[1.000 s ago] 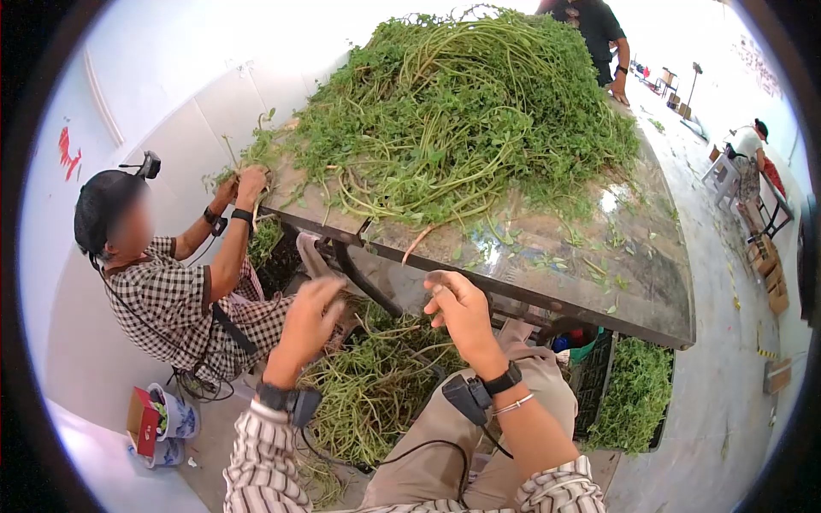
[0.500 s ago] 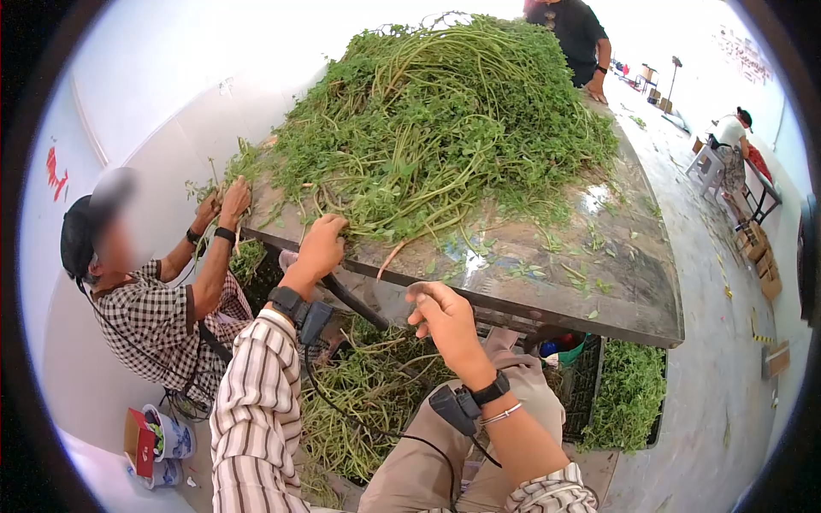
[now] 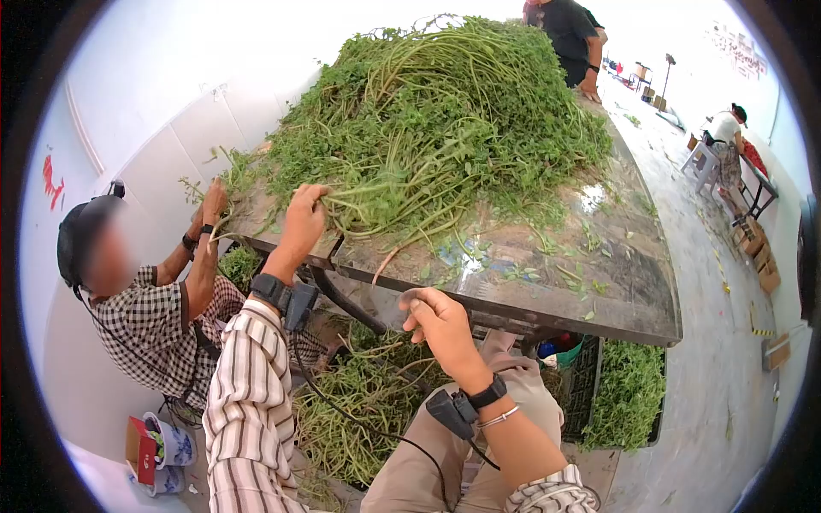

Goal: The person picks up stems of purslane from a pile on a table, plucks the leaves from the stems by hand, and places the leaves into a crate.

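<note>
At the left side of a big heap of leafy green stems (image 3: 462, 128), my left hand (image 3: 301, 224) is closed, with its fingertips on stem ends that fan out to the right. My right hand (image 3: 440, 329) hovers just off the table's front edge, fingers curled in toward the thumb. Whatever may be between those fingers is too small or hidden to make out. A lone reddish stem (image 3: 385, 263) hangs over the edge, up and left of my right hand. Both wrists carry dark bands with cabled boxes.
The dark table (image 3: 599, 256) has loose leaves scattered over it. Below lie a pile of stems (image 3: 359, 410) and a crate of greens (image 3: 629, 398). At left, a person in a checked shirt (image 3: 145, 333) handles stems. Another person (image 3: 571, 38) stands behind the heap.
My left hand has moved forward and slightly left, onto the heap's stems. My right hand stays almost in place, still curled. The co-worker's hands at left have shifted a little left.
</note>
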{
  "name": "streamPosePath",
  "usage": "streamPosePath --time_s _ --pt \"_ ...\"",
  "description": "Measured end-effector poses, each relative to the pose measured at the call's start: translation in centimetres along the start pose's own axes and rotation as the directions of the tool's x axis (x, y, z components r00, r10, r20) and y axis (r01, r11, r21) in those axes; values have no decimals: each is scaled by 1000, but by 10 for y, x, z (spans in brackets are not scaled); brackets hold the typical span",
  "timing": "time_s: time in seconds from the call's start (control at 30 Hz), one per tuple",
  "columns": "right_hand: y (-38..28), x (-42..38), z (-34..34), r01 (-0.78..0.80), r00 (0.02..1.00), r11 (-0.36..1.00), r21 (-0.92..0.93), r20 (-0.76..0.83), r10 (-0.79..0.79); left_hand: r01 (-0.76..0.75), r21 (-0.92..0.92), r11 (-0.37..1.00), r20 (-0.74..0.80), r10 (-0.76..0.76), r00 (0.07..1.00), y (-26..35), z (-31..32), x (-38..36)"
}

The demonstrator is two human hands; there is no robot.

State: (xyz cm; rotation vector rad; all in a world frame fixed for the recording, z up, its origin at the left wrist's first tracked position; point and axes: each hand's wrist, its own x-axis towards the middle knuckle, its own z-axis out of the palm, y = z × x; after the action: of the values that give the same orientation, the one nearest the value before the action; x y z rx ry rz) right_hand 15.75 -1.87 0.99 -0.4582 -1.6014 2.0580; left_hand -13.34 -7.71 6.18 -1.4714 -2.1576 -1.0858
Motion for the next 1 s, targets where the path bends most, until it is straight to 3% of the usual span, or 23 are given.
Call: streamPosePath --time_s 0.27,0.43,0.47,0.6,0.8,0.87,1.0 --pt "3 1 2 23 1000 1000 0 3 -23 92 -53 994 -133 -98 986 22 -17 23" --pt "2 0 0 21 1000 1000 -1 -6 -21 62 -33 998 -5 -62 998 8 10 -1" --pt "0 0 -1 9 1000 1000 -2 0 -9 143 -73 987 21 -142 990 6 13 -5" --pt "4 2 -1 21 1000 1000 7 4 -21 190 -84 978 14 -190 982 12 14 -15" --pt "6 4 1 28 1000 999 20 8 -28 43 -172 984 30 -38 999 30 10 -11" --pt "5 4 2 26 1000 999 20 6 -26 40 -69 997 84 -34 996 44 5 -12" --pt "4 3 2 7 1000 1000 7 6 -7 -51 -57 997 99 56 993 35 8 -20"
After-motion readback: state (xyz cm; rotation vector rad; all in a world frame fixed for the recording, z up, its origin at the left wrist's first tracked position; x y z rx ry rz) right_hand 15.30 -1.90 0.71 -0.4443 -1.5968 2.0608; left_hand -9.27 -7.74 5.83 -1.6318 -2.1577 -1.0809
